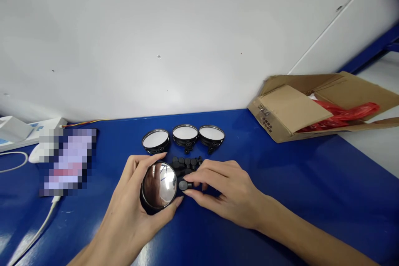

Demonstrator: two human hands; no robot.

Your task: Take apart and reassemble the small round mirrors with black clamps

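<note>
A round mirror with a black rim [159,185] is tilted up in my left hand [134,199], whose fingers and thumb wrap round its edge. Between the thumb and fingers of my right hand [230,191] is a small black knob-like part [183,185], close to the mirror's right edge. Just behind the hands lies a cluster of small black parts [187,163], partly covered by my right fingers. Three more round mirrors stand in a row beyond: a left one [156,139], a middle one [185,132] and a right one [212,133], each with a black mount.
An open cardboard box [293,108] with red plastic [346,112] inside sits at the back right of the blue table [280,174]. At the left are a pixelated phone [70,158], a white cable [43,224] and a white power strip [51,125]. A pale wall [187,41] rises behind.
</note>
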